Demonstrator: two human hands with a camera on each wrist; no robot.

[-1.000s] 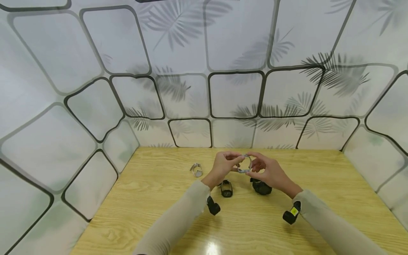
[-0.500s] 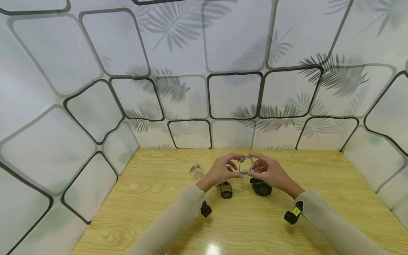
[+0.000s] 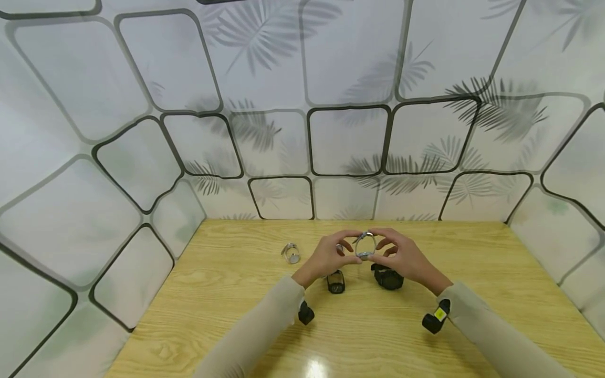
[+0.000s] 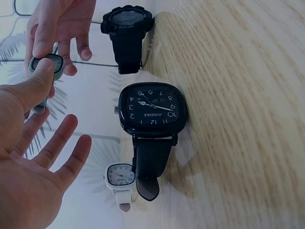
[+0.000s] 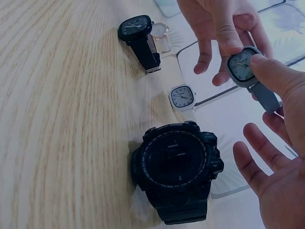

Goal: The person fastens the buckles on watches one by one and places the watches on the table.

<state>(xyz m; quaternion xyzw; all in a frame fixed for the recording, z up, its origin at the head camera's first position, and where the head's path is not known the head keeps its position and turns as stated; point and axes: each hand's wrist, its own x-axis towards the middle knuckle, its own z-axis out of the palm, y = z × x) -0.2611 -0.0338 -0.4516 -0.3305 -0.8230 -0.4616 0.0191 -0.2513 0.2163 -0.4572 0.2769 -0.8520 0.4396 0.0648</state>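
A grey-green wristwatch (image 3: pixel 364 255) with a squarish case is held up over the table between both hands, its strap looped upward. My left hand (image 3: pixel 331 253) pinches its left side, thumb low at the case and a fingertip up at the strap. The right hand (image 3: pixel 399 254) grips the other side, with its thumb pressing the edge of the dial (image 5: pixel 240 67) in the right wrist view. Below the hands, a black square watch (image 4: pixel 152 109) and a bulky black sports watch (image 5: pixel 175 160) stand on the table. A white square watch (image 5: pixel 182 97) stands behind them, partly hidden by the left hand in the head view.
A pale round-dialled watch (image 3: pixel 292 253) stands to the left on the wooden table (image 3: pixel 227 294). Patterned fabric walls (image 3: pixel 347 142) rise at the back and both sides. Small black cameras (image 3: pixel 305 313) are worn on both wrists.
My left thumb has gone from the upper strap down to the watch's case, and its fingers have spread further apart. The right hand keeps its grip; the watch has shifted slightly.
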